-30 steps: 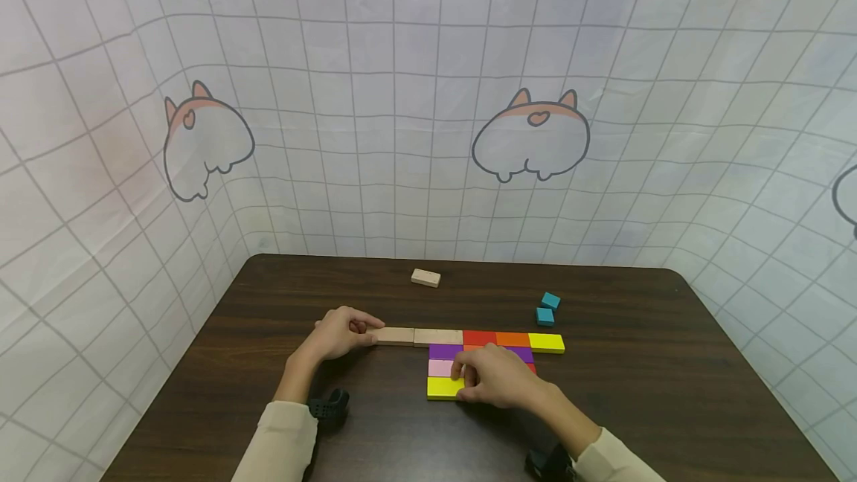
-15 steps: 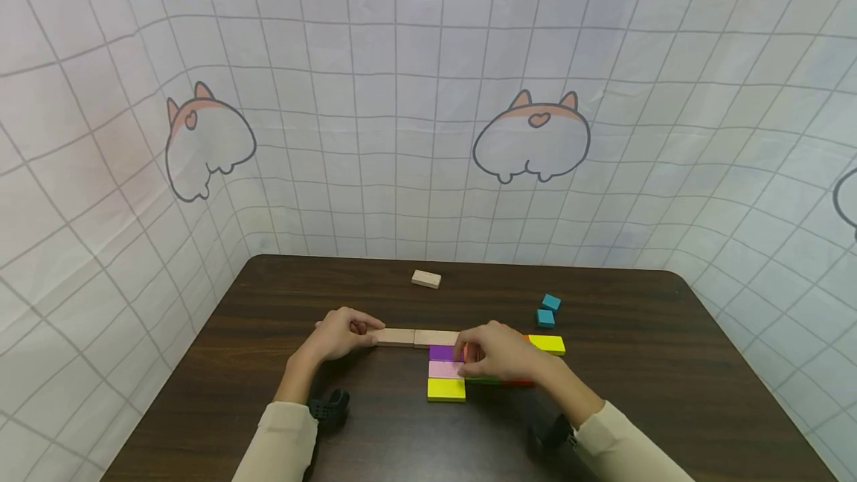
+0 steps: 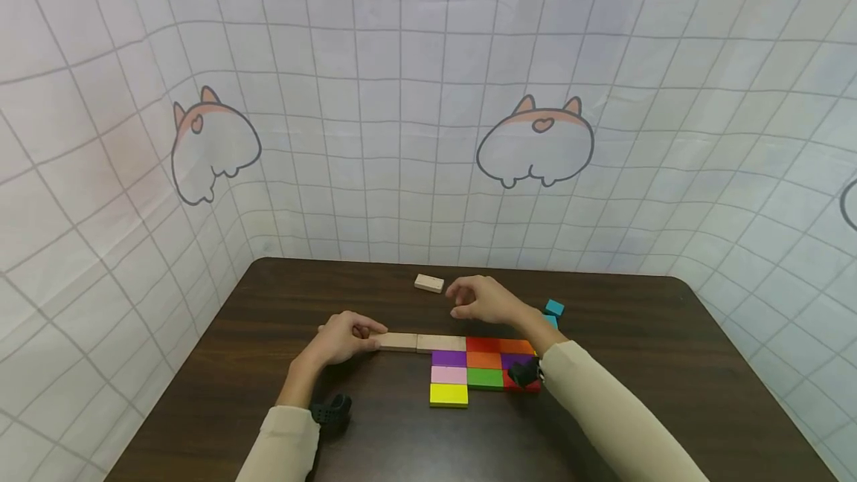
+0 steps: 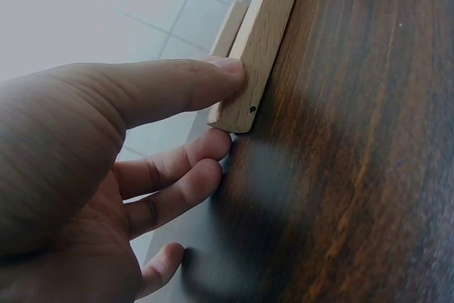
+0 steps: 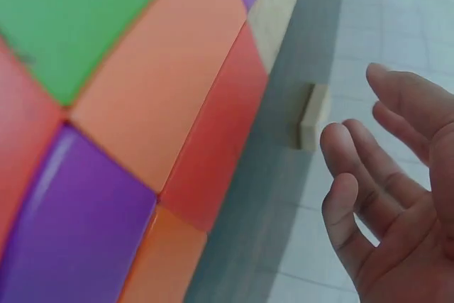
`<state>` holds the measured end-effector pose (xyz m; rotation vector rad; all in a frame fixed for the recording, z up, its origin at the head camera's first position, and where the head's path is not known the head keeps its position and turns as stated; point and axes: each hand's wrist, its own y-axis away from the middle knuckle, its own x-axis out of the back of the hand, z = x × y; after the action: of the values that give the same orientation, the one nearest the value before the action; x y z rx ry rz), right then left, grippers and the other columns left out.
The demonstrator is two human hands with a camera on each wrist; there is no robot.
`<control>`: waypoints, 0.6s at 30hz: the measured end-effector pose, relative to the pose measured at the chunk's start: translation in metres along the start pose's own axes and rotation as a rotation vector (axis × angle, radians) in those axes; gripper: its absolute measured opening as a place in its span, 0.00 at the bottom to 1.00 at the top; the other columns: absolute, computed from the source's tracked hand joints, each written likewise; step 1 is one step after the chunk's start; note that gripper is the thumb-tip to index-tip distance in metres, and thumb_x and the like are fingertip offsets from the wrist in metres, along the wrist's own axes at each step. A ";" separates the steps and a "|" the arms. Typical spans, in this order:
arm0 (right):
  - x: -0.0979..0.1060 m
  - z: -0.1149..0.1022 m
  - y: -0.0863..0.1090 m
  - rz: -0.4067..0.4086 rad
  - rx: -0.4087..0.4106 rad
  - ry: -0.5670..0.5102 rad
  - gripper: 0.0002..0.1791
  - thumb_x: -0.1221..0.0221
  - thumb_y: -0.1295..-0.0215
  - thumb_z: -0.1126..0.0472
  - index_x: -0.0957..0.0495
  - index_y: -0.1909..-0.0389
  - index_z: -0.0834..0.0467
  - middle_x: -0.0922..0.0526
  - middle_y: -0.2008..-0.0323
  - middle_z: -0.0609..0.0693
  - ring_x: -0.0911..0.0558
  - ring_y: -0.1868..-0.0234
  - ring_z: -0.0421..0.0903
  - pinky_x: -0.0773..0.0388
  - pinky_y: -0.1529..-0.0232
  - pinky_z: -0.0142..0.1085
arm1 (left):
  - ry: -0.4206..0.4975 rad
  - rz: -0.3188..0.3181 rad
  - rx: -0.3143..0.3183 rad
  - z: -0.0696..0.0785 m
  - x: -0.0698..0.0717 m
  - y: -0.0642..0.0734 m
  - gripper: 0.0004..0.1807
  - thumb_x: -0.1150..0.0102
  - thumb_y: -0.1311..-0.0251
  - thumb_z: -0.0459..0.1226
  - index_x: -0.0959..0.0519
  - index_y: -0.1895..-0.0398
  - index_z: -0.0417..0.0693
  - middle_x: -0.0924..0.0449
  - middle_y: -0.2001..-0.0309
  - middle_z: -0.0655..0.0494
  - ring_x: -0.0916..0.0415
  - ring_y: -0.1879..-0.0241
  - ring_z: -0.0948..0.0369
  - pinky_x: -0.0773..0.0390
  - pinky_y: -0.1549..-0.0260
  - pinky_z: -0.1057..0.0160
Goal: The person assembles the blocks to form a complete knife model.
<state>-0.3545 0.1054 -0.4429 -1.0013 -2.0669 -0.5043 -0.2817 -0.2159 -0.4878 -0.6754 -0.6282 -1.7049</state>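
In the head view, my left hand (image 3: 343, 337) pinches the left end of a plain wooden block (image 3: 398, 341) between thumb and fingers. The left wrist view shows the thumb (image 4: 206, 83) flat on its side, the index finger hidden. A second wooden block (image 3: 440, 344) continues the row to a red block (image 3: 483, 344). My right hand (image 3: 487, 300) is over the table behind the row, fingers loosely bent and holding nothing. To its left lies a lone wooden block (image 3: 429, 283), also visible in the right wrist view beyond the fingertips.
Coloured blocks lie flat against one another in front of the row, among them a green block (image 3: 485, 378), a pink block (image 3: 448, 375) and a yellow block (image 3: 448, 395). Small blue blocks (image 3: 554, 308) lie behind the right forearm. A gridded curtain (image 3: 402, 132) surrounds the dark table (image 3: 375, 437).
My right hand has moved from over the coloured blocks to the far side of the row, near the lone wooden block. The left hand keeps its place.
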 end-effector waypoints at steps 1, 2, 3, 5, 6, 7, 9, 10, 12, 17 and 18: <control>-0.001 0.002 -0.005 0.003 -0.007 -0.002 0.21 0.31 0.34 0.58 0.20 0.42 0.59 0.15 0.57 0.52 0.20 0.62 0.44 0.20 0.61 0.36 | 0.000 0.000 -0.001 0.000 0.000 0.000 0.10 0.29 0.39 0.38 0.10 0.55 0.61 0.20 0.67 0.61 0.26 0.65 0.61 0.64 0.37 0.16; -0.003 0.005 -0.011 0.006 -0.011 -0.001 0.22 0.31 0.34 0.57 0.20 0.41 0.58 0.15 0.55 0.53 0.20 0.59 0.45 0.20 0.59 0.37 | -0.003 0.002 -0.002 0.000 0.000 0.000 0.10 0.29 0.39 0.39 0.10 0.55 0.62 0.20 0.67 0.61 0.26 0.65 0.61 0.63 0.37 0.16; -0.004 0.007 -0.016 0.010 -0.020 0.001 0.22 0.31 0.34 0.57 0.20 0.40 0.57 0.15 0.52 0.54 0.19 0.57 0.46 0.20 0.57 0.38 | -0.002 0.001 -0.004 0.000 0.000 0.000 0.10 0.29 0.39 0.39 0.10 0.55 0.62 0.21 0.67 0.61 0.26 0.65 0.61 0.63 0.37 0.16; -0.007 0.012 -0.025 0.020 -0.039 -0.007 0.23 0.31 0.34 0.58 0.21 0.39 0.57 0.16 0.49 0.56 0.19 0.53 0.49 0.19 0.54 0.41 | -0.003 -0.001 -0.008 0.000 0.000 0.000 0.10 0.29 0.39 0.39 0.10 0.55 0.62 0.21 0.67 0.61 0.27 0.65 0.61 0.63 0.37 0.16; -0.009 0.014 -0.028 0.024 -0.051 -0.013 0.24 0.31 0.34 0.58 0.22 0.38 0.56 0.16 0.48 0.57 0.18 0.51 0.50 0.19 0.53 0.42 | -0.003 -0.003 -0.010 0.001 0.000 -0.001 0.10 0.29 0.39 0.39 0.10 0.55 0.62 0.21 0.68 0.61 0.27 0.66 0.62 0.63 0.37 0.16; -0.010 0.016 -0.032 0.028 -0.064 -0.017 0.25 0.31 0.34 0.58 0.22 0.37 0.55 0.17 0.46 0.57 0.18 0.49 0.52 0.19 0.51 0.44 | -0.003 -0.003 -0.011 0.001 0.000 -0.001 0.10 0.29 0.39 0.39 0.10 0.55 0.62 0.21 0.68 0.61 0.27 0.66 0.62 0.63 0.37 0.16; -0.012 0.020 -0.039 0.038 -0.085 -0.030 0.26 0.31 0.35 0.58 0.22 0.37 0.54 0.18 0.45 0.58 0.19 0.47 0.54 0.19 0.50 0.45 | -0.002 -0.005 -0.011 0.001 0.000 -0.001 0.10 0.29 0.38 0.39 0.10 0.55 0.62 0.22 0.68 0.61 0.27 0.66 0.62 0.63 0.37 0.16; -0.013 0.021 -0.042 0.042 -0.094 -0.041 0.26 0.30 0.35 0.58 0.22 0.37 0.54 0.18 0.44 0.58 0.19 0.46 0.54 0.19 0.50 0.46 | -0.003 -0.004 -0.011 0.001 0.000 -0.001 0.10 0.29 0.38 0.39 0.10 0.55 0.62 0.22 0.68 0.61 0.27 0.66 0.62 0.63 0.37 0.15; -0.014 0.024 -0.048 0.045 -0.109 -0.067 0.27 0.30 0.36 0.58 0.22 0.36 0.53 0.20 0.42 0.59 0.18 0.47 0.54 0.18 0.52 0.46 | -0.003 0.000 -0.007 0.001 0.001 -0.001 0.10 0.29 0.38 0.39 0.10 0.55 0.62 0.23 0.69 0.61 0.28 0.66 0.61 0.63 0.37 0.16; -0.018 0.028 -0.060 0.039 -0.163 -0.147 0.28 0.30 0.36 0.59 0.23 0.35 0.53 0.23 0.39 0.61 0.18 0.53 0.51 0.16 0.59 0.41 | -0.006 0.000 -0.001 0.000 0.001 0.001 0.10 0.29 0.38 0.39 0.10 0.55 0.63 0.23 0.69 0.61 0.28 0.66 0.61 0.62 0.37 0.16; -0.019 0.029 -0.063 0.040 -0.172 -0.157 0.28 0.30 0.35 0.59 0.23 0.35 0.53 0.24 0.38 0.61 0.18 0.54 0.50 0.17 0.60 0.40 | -0.008 -0.002 0.000 0.000 0.001 0.001 0.10 0.29 0.38 0.40 0.10 0.55 0.63 0.23 0.69 0.61 0.29 0.66 0.61 0.62 0.37 0.16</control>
<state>-0.4101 0.0757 -0.4772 -1.2143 -2.1653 -0.6079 -0.2806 -0.2170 -0.4868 -0.6816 -0.6349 -1.7047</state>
